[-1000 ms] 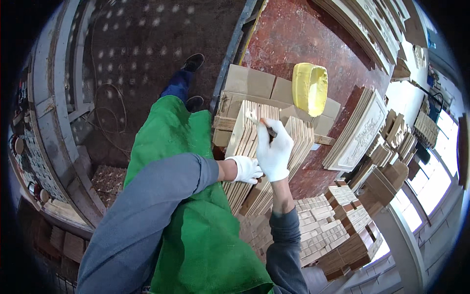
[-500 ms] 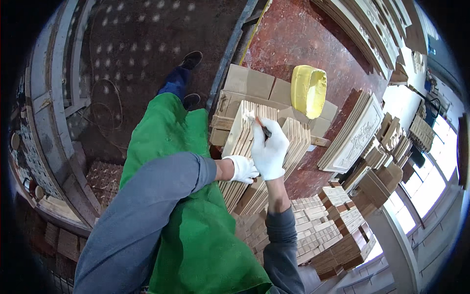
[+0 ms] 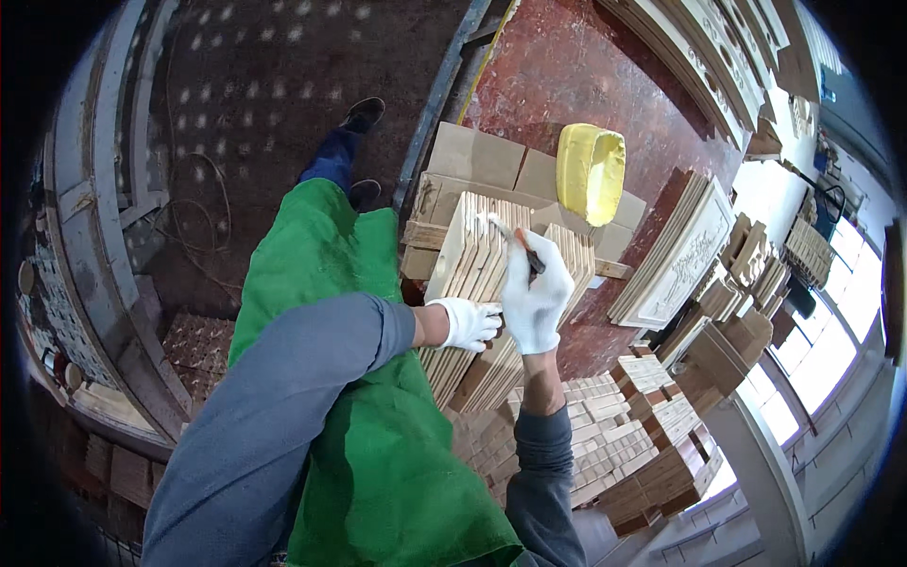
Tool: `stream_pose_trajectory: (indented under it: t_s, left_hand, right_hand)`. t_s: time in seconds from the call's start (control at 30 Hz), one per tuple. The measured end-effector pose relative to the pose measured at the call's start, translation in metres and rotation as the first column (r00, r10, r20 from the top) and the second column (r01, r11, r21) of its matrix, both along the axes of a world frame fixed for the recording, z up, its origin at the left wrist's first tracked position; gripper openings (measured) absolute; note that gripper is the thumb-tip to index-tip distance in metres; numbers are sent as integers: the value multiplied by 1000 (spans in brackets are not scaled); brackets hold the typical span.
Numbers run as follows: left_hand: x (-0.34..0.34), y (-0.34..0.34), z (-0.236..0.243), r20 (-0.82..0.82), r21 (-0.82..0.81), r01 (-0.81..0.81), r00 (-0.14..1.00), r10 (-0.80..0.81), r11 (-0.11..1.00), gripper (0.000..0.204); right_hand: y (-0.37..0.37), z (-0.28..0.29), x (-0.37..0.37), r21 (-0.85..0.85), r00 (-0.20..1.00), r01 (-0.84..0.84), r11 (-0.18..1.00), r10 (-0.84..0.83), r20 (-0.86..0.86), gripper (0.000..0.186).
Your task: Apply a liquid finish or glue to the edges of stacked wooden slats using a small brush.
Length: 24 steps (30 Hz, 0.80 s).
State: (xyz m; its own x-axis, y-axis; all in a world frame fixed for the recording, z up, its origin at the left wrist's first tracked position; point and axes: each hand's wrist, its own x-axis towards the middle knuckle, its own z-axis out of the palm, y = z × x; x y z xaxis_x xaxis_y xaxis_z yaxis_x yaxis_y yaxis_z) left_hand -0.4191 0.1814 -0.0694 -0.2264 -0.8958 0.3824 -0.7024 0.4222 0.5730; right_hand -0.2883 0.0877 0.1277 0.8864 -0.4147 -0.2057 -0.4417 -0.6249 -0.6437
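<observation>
My white-gloved right hand [image 3: 534, 293] is closed around a tool [image 3: 527, 244] with an orange-brown handle and thin blade, seemingly a putty knife, whose white-smeared tip is at the top edge of a stack of thin pale wooden boards [image 3: 453, 255]. My gloved left hand [image 3: 468, 323] grips that stack lower down, fingers curled over it. A second board stack [image 3: 572, 255] stands to the right, partly behind my right hand. Both rest on flattened cardboard [image 3: 472, 151]. Beyond them sits a yellow tub [image 3: 581, 175] with creamy yellow material coating it.
A red worktop [image 3: 534, 66] holds leaning carved panels [image 3: 675, 246] at right and more panels [image 3: 699, 47] at the back. Blocky wood stacks [image 3: 605, 425] stand lower right. A metal frame [image 3: 80, 246], dark floor and loose cord are at left; my green apron [image 3: 359, 472] fills the lower middle.
My right hand has shifted slightly to the right relative to the boards, with more of the tool's handle showing. My left hand stays on the stack; the view has shifted a little.
</observation>
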Motion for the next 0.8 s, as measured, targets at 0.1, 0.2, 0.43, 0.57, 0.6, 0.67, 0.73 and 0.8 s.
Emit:
stream_pose_trajectory:
  t_s: [0.1, 0.2, 0.43, 0.57, 0.6, 0.67, 0.73, 0.8]
  left_hand:
    - [-3, 1, -3, -163, 62, 24, 986, -14, 998, 18]
    - [-8, 1, -6, -162, 71, 6, 987, 5, 997, 18]
    - [-3, -1, -3, -107, 49, 12, 994, -6, 999, 17]
    - [19, 0, 13, 118, -20, 39, 992, -36, 999, 27]
    - [26, 0, 19, 69, 15, 71, 995, -72, 997, 29]
    - [39, 0, 31, 188, 3, 104, 977, -103, 995, 31]
    - [50, 0, 41, 235, 85, 198, 948, -213, 976, 32]
    - [56, 0, 47, 254, 125, 247, 928, -271, 961, 32]
  right_hand:
    - [0, 4, -1, -65, 996, -73, 995, 76, 44, 15]
    - [0, -1, -6, -76, 995, -99, 992, 100, 12, 16]
    - [0, -34, -6, -19, 998, -9, 1000, 10, 68, 17]
    - [-2, -48, 1, -32, 995, 51, 998, -48, 88, 15]
    - [-3, -48, 2, -32, 993, 54, 998, -51, 106, 15]
    - [-7, -41, 1, -6, 988, 139, 990, -139, 70, 15]
    - [-10, -26, -3, 59, 963, 267, 962, -268, 8, 14]
    - [-11, -12, -10, 86, 943, 334, 939, -333, -27, 14]
